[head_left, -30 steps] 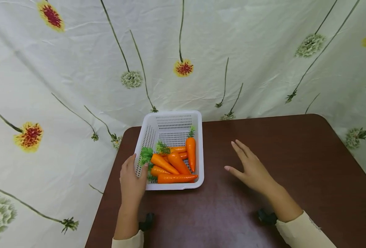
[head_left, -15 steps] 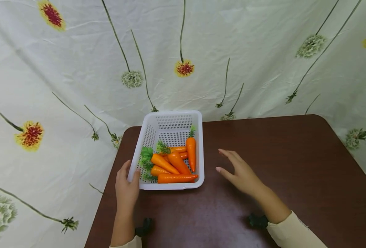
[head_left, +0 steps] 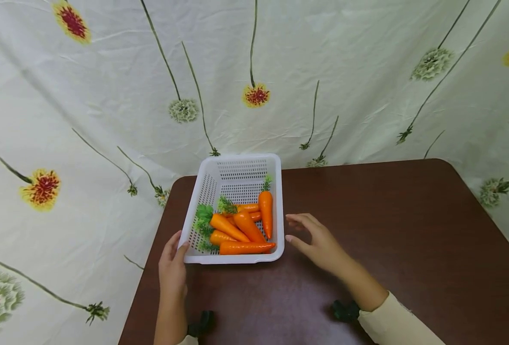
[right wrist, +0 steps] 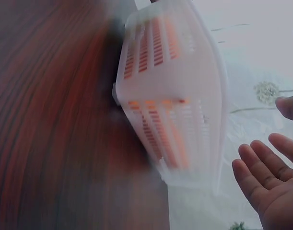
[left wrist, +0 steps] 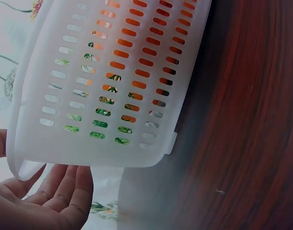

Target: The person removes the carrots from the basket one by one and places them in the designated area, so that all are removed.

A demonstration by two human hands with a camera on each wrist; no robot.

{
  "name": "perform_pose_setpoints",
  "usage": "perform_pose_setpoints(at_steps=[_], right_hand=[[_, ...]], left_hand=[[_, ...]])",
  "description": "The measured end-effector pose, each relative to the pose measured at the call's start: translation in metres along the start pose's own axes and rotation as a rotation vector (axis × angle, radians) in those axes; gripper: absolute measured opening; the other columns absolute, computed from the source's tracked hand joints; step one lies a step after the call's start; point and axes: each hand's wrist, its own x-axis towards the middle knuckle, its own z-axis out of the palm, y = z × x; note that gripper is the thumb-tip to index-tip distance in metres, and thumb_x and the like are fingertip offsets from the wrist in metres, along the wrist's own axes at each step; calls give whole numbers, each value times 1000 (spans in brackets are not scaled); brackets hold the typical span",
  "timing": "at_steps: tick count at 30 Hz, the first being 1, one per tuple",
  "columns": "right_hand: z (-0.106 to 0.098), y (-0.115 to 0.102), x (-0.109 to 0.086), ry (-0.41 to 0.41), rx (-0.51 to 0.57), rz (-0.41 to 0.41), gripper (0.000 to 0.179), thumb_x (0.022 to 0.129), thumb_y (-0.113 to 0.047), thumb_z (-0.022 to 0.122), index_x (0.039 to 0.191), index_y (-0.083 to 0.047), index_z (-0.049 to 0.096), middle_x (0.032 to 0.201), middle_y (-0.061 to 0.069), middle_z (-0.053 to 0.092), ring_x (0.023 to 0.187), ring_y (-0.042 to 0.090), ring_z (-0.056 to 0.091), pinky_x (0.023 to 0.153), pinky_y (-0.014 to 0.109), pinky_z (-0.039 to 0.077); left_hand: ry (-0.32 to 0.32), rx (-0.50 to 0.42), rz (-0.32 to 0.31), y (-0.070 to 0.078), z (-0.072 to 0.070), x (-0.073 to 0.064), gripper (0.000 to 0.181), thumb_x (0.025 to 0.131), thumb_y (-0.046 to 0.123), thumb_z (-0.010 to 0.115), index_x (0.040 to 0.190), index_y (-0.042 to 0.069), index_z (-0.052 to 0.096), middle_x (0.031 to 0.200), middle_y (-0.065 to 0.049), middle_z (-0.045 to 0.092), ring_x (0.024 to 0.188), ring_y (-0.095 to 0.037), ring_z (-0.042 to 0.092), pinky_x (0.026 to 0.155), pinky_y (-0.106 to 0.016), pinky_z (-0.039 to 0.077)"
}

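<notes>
In the head view a white slotted plastic basket (head_left: 279, 211) stands on the table, with several orange carrots (head_left: 247, 247) and their green tops lying inside. My left hand (head_left: 172, 270) is at its near left corner, thumb at the rim and the other fingers along the outside. The left wrist view has those fingers (left wrist: 64, 194) under the rim, their tips partly hidden by the basket wall. My right hand (head_left: 319, 242) is just right of the basket, fingers loosely bent and holding nothing; the right wrist view shows its palm (right wrist: 275, 182) apart from the wall.
The dark brown wooden table (head_left: 392, 215) extends right of the basket and toward the front. A pale cloth (head_left: 349, 72) printed with flowers hangs behind and to the left. A dark wrist device (head_left: 344, 310) sits at the right forearm, and another device (head_left: 201, 324) at the left.
My right hand has moved left, close to the basket's right side. My left hand has drawn back toward the near left corner and its thumb has come to the rim. The basket has stayed put.
</notes>
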Motion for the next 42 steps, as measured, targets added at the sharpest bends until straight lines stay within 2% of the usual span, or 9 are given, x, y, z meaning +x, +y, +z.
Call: perform_pose_setpoints(at_steps=[6,9,13,16,22,26,30,34,42], right_hand=[[10,-8,4,-26,41,-10,46,92,-19,74,136,-11,60,126,6,65,113,26,66,102,47,52],[15,-14,7,-43,45,-35,45,92,-16,75,134,-12,61,125,4,65,113,26,66,101,47,53],[23,-20,12,-92,49,-63,42,92,-15,74,132,-13,63,123,1,65,114,28,66,100,44,53],[30,-23,17,-131,48,-81,40,93,-17,73,132,-13,63,121,2,65,113,28,66,99,43,54],[42,-29,26,-222,4,-87,42,94,-20,72,132,-8,63,125,8,66,115,21,64,99,42,53],[49,-31,33,-278,-41,-70,40,94,-19,72,132,-8,63,127,7,65,111,25,64,97,42,53],[55,-32,40,-326,-127,-80,39,95,-21,71,130,-7,64,124,7,66,110,22,63,99,40,52],[58,-32,44,-359,-193,-98,38,95,-23,71,128,-5,65,123,7,66,112,20,61,102,39,51],[63,-35,54,-400,-230,-72,43,94,-30,71,130,-6,66,122,7,67,108,20,63,99,37,51]], left_hand=[[-31,-86,-29,-4,-2,-3,49,107,27,46,156,25,40,162,-1,39,139,-16,41,123,-45,28],[-43,-129,-43,-7,-4,-3,47,107,30,46,154,31,42,163,2,36,140,-13,39,122,-37,30],[-53,-189,-55,-11,-5,-2,46,107,32,46,153,34,44,162,3,36,136,-12,41,108,-20,40],[-63,-233,-59,-13,-4,-2,46,108,32,46,153,34,43,162,3,35,134,-12,42,99,-14,43],[-82,-275,-58,-17,-5,-3,47,108,35,44,155,33,40,160,4,35,131,-14,43,96,-16,47],[-85,-294,-39,-19,-4,-3,49,108,34,45,156,28,39,156,5,38,128,-14,45,94,-17,48],[-84,-293,-31,-19,-4,-3,50,107,35,45,156,28,39,155,4,39,128,-14,46,93,-17,49],[-87,-289,-33,-19,-4,-3,50,107,35,46,156,28,39,155,4,40,127,-15,47,92,-17,51],[-100,-283,-27,-18,-5,-1,51,107,35,46,157,27,38,155,4,40,126,-15,48,91,-17,50]])
